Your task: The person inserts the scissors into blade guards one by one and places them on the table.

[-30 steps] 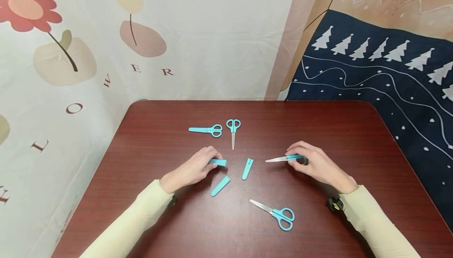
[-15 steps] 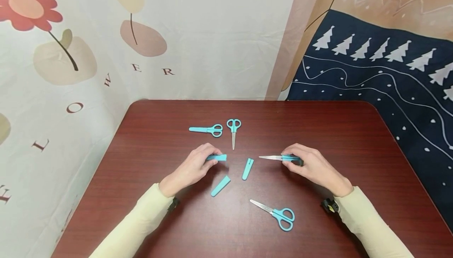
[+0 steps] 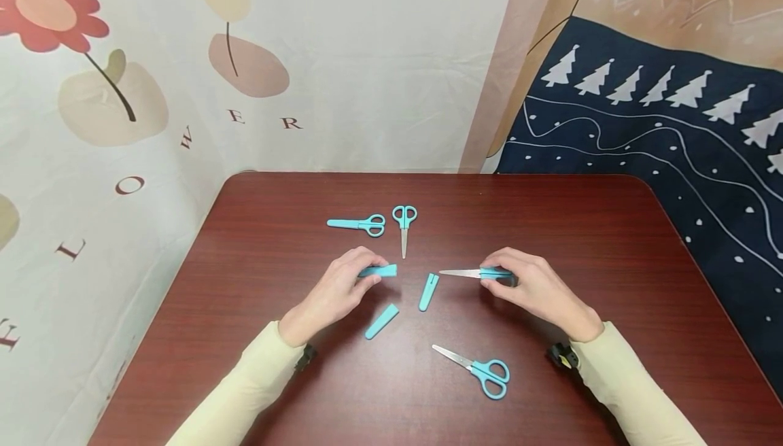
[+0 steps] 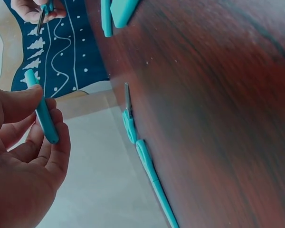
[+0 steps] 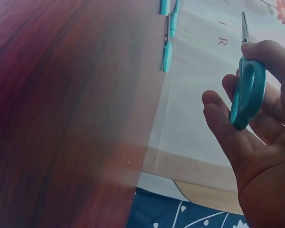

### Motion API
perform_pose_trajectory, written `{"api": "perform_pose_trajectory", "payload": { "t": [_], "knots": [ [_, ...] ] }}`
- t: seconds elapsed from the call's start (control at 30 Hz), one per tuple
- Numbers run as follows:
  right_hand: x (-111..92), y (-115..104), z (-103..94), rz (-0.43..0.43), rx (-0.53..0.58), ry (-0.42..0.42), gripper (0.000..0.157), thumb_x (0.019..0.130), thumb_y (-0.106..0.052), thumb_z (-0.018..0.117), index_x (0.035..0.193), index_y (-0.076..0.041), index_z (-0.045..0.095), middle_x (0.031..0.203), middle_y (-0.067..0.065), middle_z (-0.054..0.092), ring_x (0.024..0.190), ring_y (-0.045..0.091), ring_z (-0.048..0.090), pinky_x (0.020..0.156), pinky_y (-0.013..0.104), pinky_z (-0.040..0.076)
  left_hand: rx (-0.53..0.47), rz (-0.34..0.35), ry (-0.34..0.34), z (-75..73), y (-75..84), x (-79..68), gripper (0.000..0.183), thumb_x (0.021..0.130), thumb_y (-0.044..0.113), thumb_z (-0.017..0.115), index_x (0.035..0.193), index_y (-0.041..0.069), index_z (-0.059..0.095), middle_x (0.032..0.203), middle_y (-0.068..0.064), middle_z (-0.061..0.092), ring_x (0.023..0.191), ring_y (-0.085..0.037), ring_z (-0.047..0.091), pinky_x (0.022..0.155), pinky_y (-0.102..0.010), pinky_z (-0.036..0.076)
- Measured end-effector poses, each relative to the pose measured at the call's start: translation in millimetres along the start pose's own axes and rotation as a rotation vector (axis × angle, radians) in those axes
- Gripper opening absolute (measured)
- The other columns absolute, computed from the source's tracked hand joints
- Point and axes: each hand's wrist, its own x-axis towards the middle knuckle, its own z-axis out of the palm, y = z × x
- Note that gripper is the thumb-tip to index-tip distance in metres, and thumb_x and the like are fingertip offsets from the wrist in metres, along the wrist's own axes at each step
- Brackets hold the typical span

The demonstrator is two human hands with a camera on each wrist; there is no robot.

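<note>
My left hand pinches a turquoise scissors sheath between thumb and fingers, its wide end facing right. The left wrist view shows that sheath raised off the table. In my right hand is a pair of turquoise-handled scissors, gripped near the handles with the blades together and pointing left toward the sheath. A gap lies between blade tip and sheath. The right wrist view shows the finger loops within the curled hand. Below that gap, a loose sheath lies on the table.
Another sheath lies nearer, below my left hand. Bare scissors rest at the front, blades pointing left. Farther back are sheathed scissors and bare scissors with blades toward me. All lie on the dark red wooden table.
My right hand has moved left with the scissors, bringing the blade tip closer to the sheath. My left hand has raised its sheath slightly and shifted a little to the right.
</note>
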Motion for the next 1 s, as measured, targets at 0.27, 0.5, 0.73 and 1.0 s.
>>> {"api": "perform_pose_trajectory", "payload": {
  "t": [0.27,0.5,0.73,1.0],
  "knots": [
    [4,-4,4.2,-0.048,-0.015,0.022,0.025,0.088,-0.012,0.082,0.109,-0.02,0.071,0.105,-0.013,0.064,0.083,0.011,0.062,0.07,0.03,0.056,-0.007,0.002,0.026,1.0,5.3,0.1,0.023,0.091,0.0,0.077,0.113,0.008,0.071,0.105,0.002,0.066,0.096,-0.017,0.06,0.083,-0.035,0.053],
    [7,-11,8.8,-0.063,-0.02,0.032,0.024,0.088,-0.012,0.079,0.109,-0.022,0.07,0.107,-0.013,0.064,0.089,0.003,0.058,0.076,0.02,0.051,-0.033,-0.013,0.044,3.5,10.6,-0.8,0.024,0.093,-0.002,0.074,0.115,0.008,0.072,0.106,0.0,0.066,0.097,-0.018,0.061,0.083,-0.035,0.057],
    [10,-19,12.9,-0.063,-0.013,0.041,0.024,0.09,-0.014,0.08,0.111,-0.021,0.07,0.108,-0.013,0.065,0.086,0.009,0.062,0.074,0.025,0.054,-0.054,-0.029,0.064,5.7,17.5,0.7,0.024,0.093,-0.002,0.074,0.115,0.008,0.074,0.109,-0.001,0.066,0.102,-0.02,0.062,0.084,-0.034,0.06],
    [13,-27,15.3,-0.079,-0.009,0.05,0.025,0.089,-0.015,0.082,0.11,-0.02,0.071,0.107,-0.012,0.065,0.083,0.009,0.063,0.071,0.031,0.058,-0.081,-0.018,0.079,6.5,22.1,2.2,0.024,0.093,-0.001,0.074,0.116,0.008,0.074,0.109,-0.002,0.066,0.102,-0.02,0.062,0.081,-0.032,0.06]
  ]
}}
